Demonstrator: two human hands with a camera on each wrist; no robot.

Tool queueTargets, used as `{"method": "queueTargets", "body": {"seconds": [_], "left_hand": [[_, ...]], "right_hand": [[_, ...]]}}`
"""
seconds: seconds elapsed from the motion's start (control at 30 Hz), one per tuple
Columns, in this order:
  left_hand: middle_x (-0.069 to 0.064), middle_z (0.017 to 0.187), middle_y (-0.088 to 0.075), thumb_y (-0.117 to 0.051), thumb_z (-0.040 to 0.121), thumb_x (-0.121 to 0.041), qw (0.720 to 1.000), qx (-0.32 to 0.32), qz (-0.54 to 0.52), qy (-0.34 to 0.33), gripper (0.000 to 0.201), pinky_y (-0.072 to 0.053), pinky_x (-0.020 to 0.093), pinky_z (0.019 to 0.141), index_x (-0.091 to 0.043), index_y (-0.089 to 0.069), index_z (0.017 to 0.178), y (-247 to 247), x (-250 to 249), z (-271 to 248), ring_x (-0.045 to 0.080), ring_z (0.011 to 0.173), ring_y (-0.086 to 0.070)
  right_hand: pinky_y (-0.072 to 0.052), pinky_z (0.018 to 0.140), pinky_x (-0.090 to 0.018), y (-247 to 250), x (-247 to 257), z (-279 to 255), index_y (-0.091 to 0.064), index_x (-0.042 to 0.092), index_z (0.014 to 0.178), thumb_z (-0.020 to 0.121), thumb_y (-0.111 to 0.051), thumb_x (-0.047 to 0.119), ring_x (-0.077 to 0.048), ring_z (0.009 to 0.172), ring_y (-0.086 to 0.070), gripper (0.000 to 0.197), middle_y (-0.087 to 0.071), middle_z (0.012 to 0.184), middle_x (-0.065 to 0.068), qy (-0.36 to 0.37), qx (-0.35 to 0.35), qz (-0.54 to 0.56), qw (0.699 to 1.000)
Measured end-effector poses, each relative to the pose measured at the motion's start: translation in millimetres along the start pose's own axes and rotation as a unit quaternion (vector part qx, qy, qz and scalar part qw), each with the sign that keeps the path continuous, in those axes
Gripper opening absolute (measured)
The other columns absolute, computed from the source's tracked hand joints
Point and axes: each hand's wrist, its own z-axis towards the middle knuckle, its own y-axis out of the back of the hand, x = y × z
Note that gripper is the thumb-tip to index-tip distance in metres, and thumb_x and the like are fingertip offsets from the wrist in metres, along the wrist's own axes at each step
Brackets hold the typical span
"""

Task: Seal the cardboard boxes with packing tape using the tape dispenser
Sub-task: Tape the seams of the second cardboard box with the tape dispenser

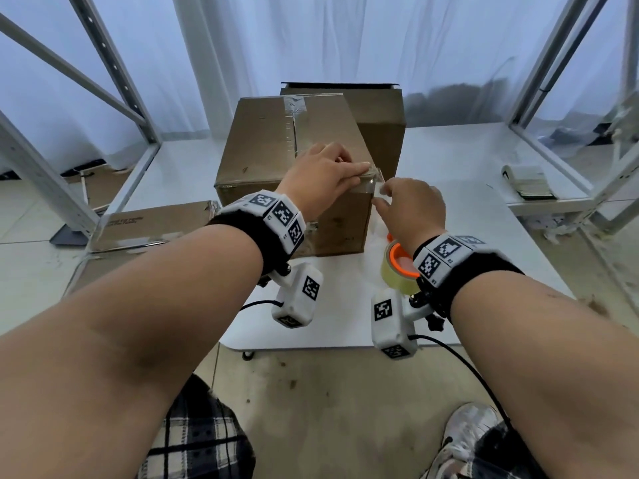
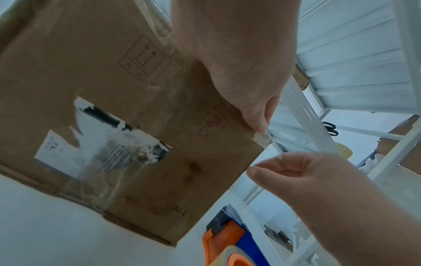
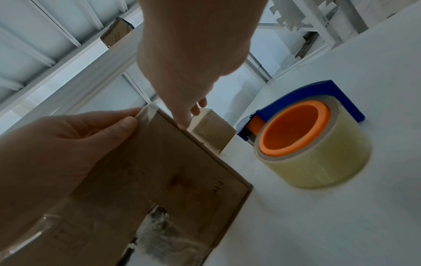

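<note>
A closed cardboard box (image 1: 262, 150) stands on the white table (image 1: 484, 243), with old clear tape along its top seam. My left hand (image 1: 359, 169) lies over its near right top corner and pinches a strip of clear tape (image 1: 375, 179) against that corner (image 2: 262, 139). My right hand (image 1: 380, 198) is just right of the corner and pinches the strip's loose end (image 2: 252, 169) between thumb and forefinger. The tape dispenser (image 1: 397, 267), blue and orange with a clear roll (image 3: 314, 144), sits on the table under my right wrist. A second box (image 1: 377, 112) stands behind the first.
A flattened carton (image 1: 155, 223) lies at the table's left edge. Metal shelf frames stand at the left (image 1: 41, 174) and at the right (image 1: 553, 81). A stack of papers (image 1: 525, 181) rests on the right shelf. The table's front edge (image 1: 311, 347) is near my legs.
</note>
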Motion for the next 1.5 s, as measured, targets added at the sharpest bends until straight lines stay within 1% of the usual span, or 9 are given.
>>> {"method": "queueTargets", "body": {"seconds": [0.1,0.33,0.47,0.6,0.8,1.03,1.2,1.4,1.5], "left_hand": [[0.001,0.126,-0.050,-0.042,0.099,-0.037,1.000,-0.006,0.001,-0.004,0.038,-0.032,0.035,0.099,-0.035,-0.049,0.137,-0.6,0.9,1.1,0.022,0.116,-0.041],[0.001,0.126,-0.050,-0.042,0.099,-0.038,1.000,-0.017,0.014,-0.006,0.039,-0.031,0.035,0.099,-0.034,-0.048,0.137,-3.4,-3.1,1.1,0.023,0.117,-0.041],[0.001,0.126,-0.051,-0.042,0.099,-0.037,1.000,-0.024,0.001,0.003,0.038,-0.029,0.034,0.099,-0.033,-0.049,0.136,-3.8,-3.2,1.1,0.023,0.116,-0.041],[0.001,0.124,-0.052,-0.043,0.099,-0.037,1.000,-0.027,-0.001,0.002,0.038,-0.031,0.035,0.098,-0.032,-0.051,0.136,-4.0,-2.6,0.5,0.023,0.115,-0.042],[0.001,0.123,-0.053,-0.044,0.099,-0.036,0.999,-0.031,-0.009,-0.001,0.037,-0.032,0.035,0.097,-0.032,-0.052,0.134,-4.6,-1.7,-0.1,0.023,0.115,-0.043],[0.001,0.122,-0.053,-0.044,0.099,-0.036,1.000,-0.030,-0.007,0.000,0.036,-0.034,0.038,0.099,-0.033,-0.053,0.134,-5.2,-2.4,0.0,0.024,0.115,-0.043],[0.001,0.124,-0.052,-0.043,0.099,-0.035,1.000,-0.026,0.001,0.003,0.037,-0.032,0.036,0.099,-0.033,-0.050,0.136,-5.4,-3.0,0.3,0.023,0.116,-0.042],[0.000,0.124,-0.052,-0.043,0.099,-0.036,1.000,-0.028,-0.003,0.003,0.037,-0.031,0.035,0.099,-0.033,-0.051,0.135,-4.9,-3.2,-0.4,0.023,0.115,-0.042],[-0.001,0.122,-0.052,-0.044,0.098,-0.038,0.999,-0.034,-0.001,0.013,0.037,-0.030,0.036,0.099,-0.032,-0.053,0.134,-5.8,-5.2,-0.1,0.022,0.114,-0.043]], "right_hand": [[-0.040,0.081,-0.034,5.2,-8.2,-0.2,-0.068,0.012,0.104,0.100,-0.045,0.025,-0.027,0.089,-0.060,0.027,-0.068,0.095,-0.008,-0.014,-0.026,-0.075,0.997],[-0.033,0.092,-0.040,11.0,-18.6,-3.4,-0.066,0.011,0.100,0.096,-0.050,0.021,-0.030,0.102,-0.055,0.019,-0.068,0.100,-0.009,0.043,-0.025,-0.187,0.981],[-0.033,0.089,-0.038,-2.0,-13.5,-3.9,-0.065,0.013,0.101,0.099,-0.044,0.018,-0.029,0.101,-0.056,0.021,-0.068,0.099,-0.007,0.007,-0.035,-0.120,0.992],[-0.038,0.085,-0.035,-15.6,-5.4,-6.5,-0.067,0.013,0.110,0.102,-0.039,0.024,-0.029,0.098,-0.056,0.032,-0.068,0.100,-0.011,-0.016,-0.015,-0.027,0.999],[-0.049,0.079,-0.031,-21.7,-6.2,-5.5,-0.070,0.015,0.115,0.099,-0.047,0.026,-0.028,0.090,-0.063,0.030,-0.072,0.100,-0.011,-0.045,0.011,0.171,0.984],[-0.052,0.080,-0.035,-18.1,-4.8,-7.2,-0.070,0.016,0.115,0.097,-0.049,0.024,-0.026,0.088,-0.063,0.029,-0.072,0.100,-0.010,-0.047,0.021,0.183,0.982],[-0.048,0.079,-0.029,-14.7,-7.1,-6.1,-0.070,0.016,0.115,0.096,-0.051,0.024,-0.024,0.094,-0.064,0.028,-0.071,0.107,-0.006,-0.070,0.013,0.180,0.981],[-0.051,0.074,-0.030,-20.7,-1.5,-5.2,-0.073,0.013,0.107,0.096,-0.052,0.023,-0.025,0.079,-0.062,0.026,-0.072,0.092,-0.010,-0.046,0.016,0.189,0.981],[-0.043,0.066,-0.026,-22.3,-2.7,-6.9,-0.074,0.009,0.099,0.095,-0.051,0.019,-0.023,0.069,-0.058,0.025,-0.069,0.080,-0.010,-0.034,0.028,0.205,0.978]]}}
